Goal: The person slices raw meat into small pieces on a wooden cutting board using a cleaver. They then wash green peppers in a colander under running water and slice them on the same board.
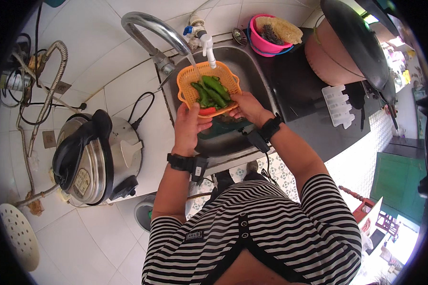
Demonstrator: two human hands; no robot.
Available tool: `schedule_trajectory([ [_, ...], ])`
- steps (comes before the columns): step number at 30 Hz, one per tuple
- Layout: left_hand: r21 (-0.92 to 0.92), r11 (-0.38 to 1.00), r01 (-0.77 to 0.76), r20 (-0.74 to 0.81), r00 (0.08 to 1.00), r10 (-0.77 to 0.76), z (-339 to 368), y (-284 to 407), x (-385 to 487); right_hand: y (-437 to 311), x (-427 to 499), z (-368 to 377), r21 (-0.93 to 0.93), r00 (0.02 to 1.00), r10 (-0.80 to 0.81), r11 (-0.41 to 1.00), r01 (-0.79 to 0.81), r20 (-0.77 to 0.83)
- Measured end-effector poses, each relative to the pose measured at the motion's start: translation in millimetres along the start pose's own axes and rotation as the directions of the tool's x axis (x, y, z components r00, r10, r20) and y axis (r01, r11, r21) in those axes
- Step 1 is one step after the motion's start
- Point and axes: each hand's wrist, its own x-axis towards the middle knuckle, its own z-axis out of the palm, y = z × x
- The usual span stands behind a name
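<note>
Both hands hold an orange plastic basket [186,76] over a steel sink [255,76]. My left hand [189,124] grips its near left side, with the thumb up on the rim. On the near right side, my right hand [248,108] closes round the rim. Several green peppers [214,87] lie in the basket, and a red piece [207,111], perhaps a pepper, rests at its near edge. Water runs from the curved metal faucet [160,26] onto the peppers. Below the basket, a dark green object [217,130] in the sink is partly hidden.
An electric pressure cooker [96,156] stands left of the sink. A pink bucket [262,44] with a loofah and scourer is at the back right, near a large pot [333,53] with a black lid. A white plastic rack [337,106] lies on the dark counter. A white tap [208,50] overhangs the basket.
</note>
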Motion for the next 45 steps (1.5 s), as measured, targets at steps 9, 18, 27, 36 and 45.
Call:
schedule_trajectory([
  [9, 0.47, 0.787, -0.398, -0.234, 0.804, 0.546, -54, 37, 59, -16, -19, -14, -0.12, 0.992, -0.119, 0.986, 0.114, -0.037],
  [18, 0.579, 0.685, -0.442, -0.158, 0.764, 0.626, -59, 56, 82, -19, -40, -12, -0.225, 0.982, -0.173, 0.962, 0.153, -0.07],
  [27, 0.582, 0.706, -0.403, -0.202, 0.77, 0.606, -53, 84, 96, -14, -60, -11, -0.292, 0.961, -0.254, 0.932, 0.214, -0.107],
  [36, 0.526, 0.772, -0.356, -0.268, 0.793, 0.548, -46, 78, 77, -3, -96, -21, -0.299, 0.942, -0.263, 0.934, 0.194, -0.209],
  [45, 0.481, 0.697, -0.532, -0.078, 0.766, 0.639, -27, 65, 37, 42, -114, -30, -0.187, 0.882, -0.324, 0.943, 0.274, -0.343],
])
